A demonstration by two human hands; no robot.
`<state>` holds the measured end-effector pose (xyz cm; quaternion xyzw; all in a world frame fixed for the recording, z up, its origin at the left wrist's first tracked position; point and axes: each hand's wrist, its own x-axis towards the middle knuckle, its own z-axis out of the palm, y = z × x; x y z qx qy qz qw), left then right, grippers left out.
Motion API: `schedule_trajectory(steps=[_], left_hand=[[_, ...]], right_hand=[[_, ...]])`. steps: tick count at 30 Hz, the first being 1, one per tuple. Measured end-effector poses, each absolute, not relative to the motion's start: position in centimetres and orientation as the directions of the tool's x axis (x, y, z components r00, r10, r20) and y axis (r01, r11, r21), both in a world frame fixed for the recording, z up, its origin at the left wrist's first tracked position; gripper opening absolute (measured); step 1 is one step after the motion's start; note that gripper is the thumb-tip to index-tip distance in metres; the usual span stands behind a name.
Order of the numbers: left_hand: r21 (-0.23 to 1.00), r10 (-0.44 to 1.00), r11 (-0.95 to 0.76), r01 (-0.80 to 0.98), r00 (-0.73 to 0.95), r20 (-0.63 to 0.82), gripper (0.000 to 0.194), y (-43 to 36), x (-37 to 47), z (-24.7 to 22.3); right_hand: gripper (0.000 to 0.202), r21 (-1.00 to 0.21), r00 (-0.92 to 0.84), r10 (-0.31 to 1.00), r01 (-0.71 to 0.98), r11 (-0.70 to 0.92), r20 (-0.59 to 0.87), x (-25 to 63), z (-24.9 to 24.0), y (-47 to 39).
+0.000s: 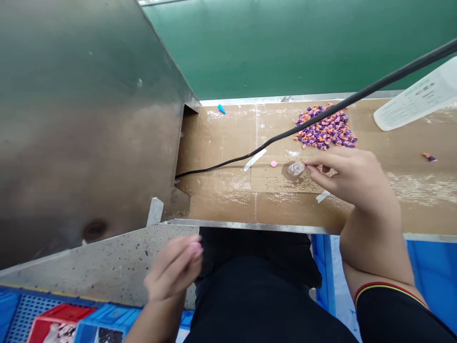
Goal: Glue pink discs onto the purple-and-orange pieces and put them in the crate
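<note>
My right hand (346, 176) reaches over the cardboard-covered bench, its thumb and fingers pinched. A bit of purple shows at the fingertips, probably one of the small coloured pieces, mostly hidden. Right beside those fingertips is a small clear round holder (295, 168) on a dark wet-looking spot. To its left lies a flat pink disc (273, 164). Behind my right hand spreads a pile of small purple, orange and pink pieces (324, 129). My left hand (174, 267), slightly blurred, is in front of the bench edge, closed around a small pink piece (195, 248).
A black cable (274, 139) crosses above the bench. A large metal housing (89, 119) stands at left. A translucent measuring jug (414, 97) lies at right, near a loose orange-and-purple piece (430, 157). A blue cap-like piece (221, 109) lies at the back. Red (60, 317) and blue crates (107, 317) are below.
</note>
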<state>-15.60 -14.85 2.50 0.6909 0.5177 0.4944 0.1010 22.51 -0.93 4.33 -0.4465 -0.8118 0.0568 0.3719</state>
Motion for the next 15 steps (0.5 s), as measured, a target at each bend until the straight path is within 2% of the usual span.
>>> schedule_trajectory(steps=[1, 2, 4, 6, 8, 11, 15], left_hand=[[0.575, 0.747, -0.561, 0.596, 0.066, 0.661, 0.030, -14.5, -14.5, 2.1], [0.579, 0.753, -0.600, 0.551, 0.146, 0.641, 0.036, -13.7, -13.2, 1.8], [0.734, 0.826, -0.551, 0.399, 0.131, 0.548, 0.031, -11.5, -10.1, 1.2], [0.918, 0.940, -0.339, 0.207, 0.106, 0.323, 0.015, -8.8, -7.1, 0.9], [0.996, 0.988, -0.086, -0.008, 0.129, 0.087, 0.021, -6.2, -4.7, 0.8], [0.965, 0.957, 0.195, -0.175, 0.251, -0.148, 0.039, -3.0, -2.5, 0.9], [0.885, 0.889, 0.395, -0.248, 0.347, -0.299, 0.051, -0.2, -1.2, 1.0]], right_hand=[[0.010, -0.421, -0.362, 0.770, 0.676, 0.605, 0.526, 22.5, 4.2, -0.9], [0.011, -0.418, -0.362, 0.766, 0.675, 0.608, 0.531, 22.5, 4.1, -0.8], [0.013, -0.403, -0.296, 0.736, 0.684, 0.609, 0.609, 22.3, 3.8, -0.5], [0.013, -0.398, -0.241, 0.714, 0.694, 0.600, 0.657, 21.9, 3.5, -0.3], [0.011, -0.453, -0.199, 0.752, 0.693, 0.561, 0.628, 21.5, 3.2, -0.3], [0.008, -0.542, -0.127, 0.808, 0.680, 0.493, 0.575, 20.9, 3.0, -0.4], [0.007, -0.579, -0.076, 0.815, 0.666, 0.470, 0.575, 20.3, 2.8, -0.5]])
